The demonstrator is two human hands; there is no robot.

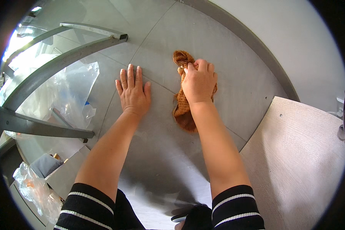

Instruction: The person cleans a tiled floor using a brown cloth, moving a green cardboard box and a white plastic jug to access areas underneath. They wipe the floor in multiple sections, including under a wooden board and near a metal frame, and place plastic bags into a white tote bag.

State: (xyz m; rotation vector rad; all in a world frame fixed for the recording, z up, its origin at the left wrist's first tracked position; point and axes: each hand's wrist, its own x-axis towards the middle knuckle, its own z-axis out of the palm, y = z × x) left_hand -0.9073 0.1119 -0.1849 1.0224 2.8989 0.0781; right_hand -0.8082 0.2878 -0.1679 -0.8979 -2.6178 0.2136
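Observation:
A crumpled brown cloth lies on the grey tiled floor. My right hand presses down on its middle, with the fingers curled into the fabric and bunching it. Parts of the cloth stick out above the fingers and below the wrist; what lies under the palm is hidden. To the left, apart from the cloth, my left hand rests flat on the tiles with its fingers spread and nothing in it.
At the left stands a grey metal frame with legs, with a clear plastic bag behind it. Another plastic bag lies lower left. A pale wooden panel is at the right. A grey baseboard edges the white wall.

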